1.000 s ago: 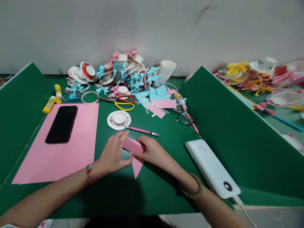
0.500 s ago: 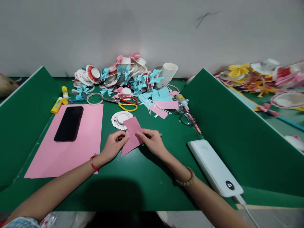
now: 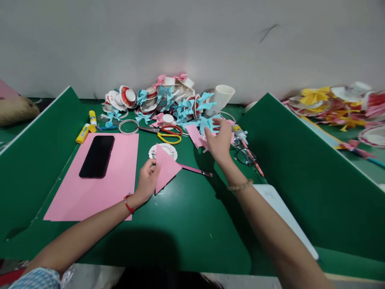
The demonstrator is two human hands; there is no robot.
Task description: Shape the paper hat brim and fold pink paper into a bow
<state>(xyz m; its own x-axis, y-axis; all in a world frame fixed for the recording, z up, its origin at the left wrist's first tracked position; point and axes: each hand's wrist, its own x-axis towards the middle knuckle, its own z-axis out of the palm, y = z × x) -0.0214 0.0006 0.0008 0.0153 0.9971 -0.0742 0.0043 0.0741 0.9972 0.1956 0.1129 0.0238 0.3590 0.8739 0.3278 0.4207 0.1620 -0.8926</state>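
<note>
My left hand [image 3: 147, 180] pinches a pink paper triangle [image 3: 165, 167] between thumb and fingers. The triangle stands over the near part of a white scalloped paper disc [image 3: 172, 150], which lies on the green table. My right hand [image 3: 221, 140] is stretched out farther back with thumb and fingers apart, over pink paper pieces [image 3: 195, 135] and light blue paper [image 3: 207, 123]. Whether its fingertips touch the paper, I cannot tell. Partly behind the triangle lies a slim pink tool [image 3: 197, 170] with a metallic tip. Scissors [image 3: 170, 134] with red and yellow handles rest behind the disc.
Pink sheets [image 3: 111, 200] with a black phone [image 3: 96, 156] lie at left, near glue sticks [image 3: 82, 133] and a tape roll [image 3: 128, 127]. Finished bow pieces [image 3: 165, 96] and stacked cups [image 3: 223, 96] stand behind. Glasses [image 3: 246, 156], a white power bank [image 3: 282, 212] and green dividers [image 3: 315, 172] are at right.
My right hand has let go of the pink paper and moved right and away from me, over the paper pieces. The paper in my left hand now shows as a triangle. The view has shifted slightly.
</note>
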